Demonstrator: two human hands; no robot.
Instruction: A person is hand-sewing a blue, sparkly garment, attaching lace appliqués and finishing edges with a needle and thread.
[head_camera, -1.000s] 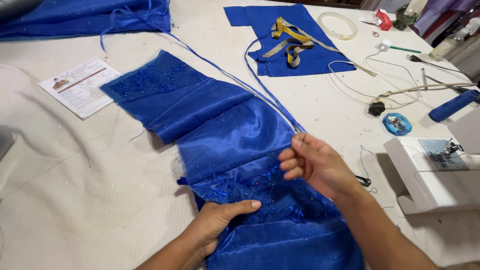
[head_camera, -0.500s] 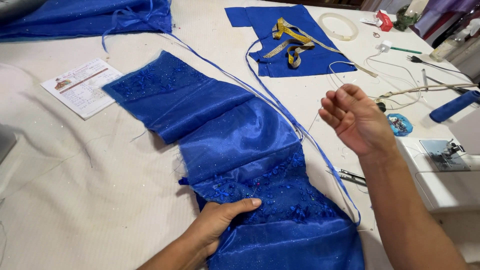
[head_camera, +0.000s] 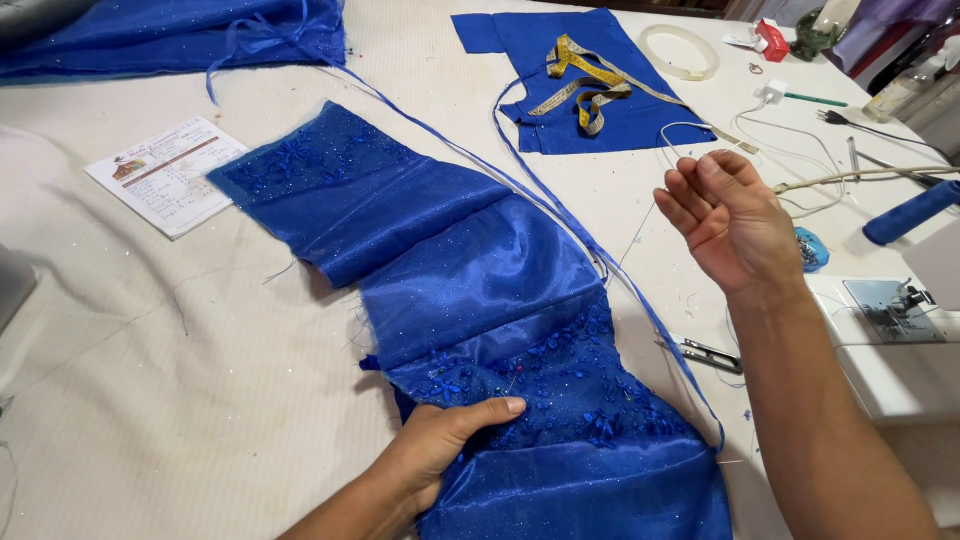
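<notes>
Blue satin panel (head_camera: 470, 290), beaded, on counter (head_camera: 180, 400): left hand (head_camera: 440, 450) flat, pinning it; right hand (head_camera: 735, 220) raised, fingers pinched as if drawing thread, none discernible. Stage: hand-stitching; next stitch needs needle re-entry.

Left hand (head_camera: 440, 450) flat on blue beaded fabric (head_camera: 480, 290), right hand (head_camera: 735, 220) raised, fingers loosely curled.

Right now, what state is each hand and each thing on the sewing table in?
Left hand: flat, pressing on the fabric.
Right hand: raised, fingers curled; whether it pinches a thread cannot be told.
Shiny blue beaded fabric panel: spread out, creased in folds.
Thin blue cord: loose, trailing along the panel's edge.
Yellow measuring tape: loosely piled on a blue cloth piece.
Small thread snips: lying flat.
</notes>
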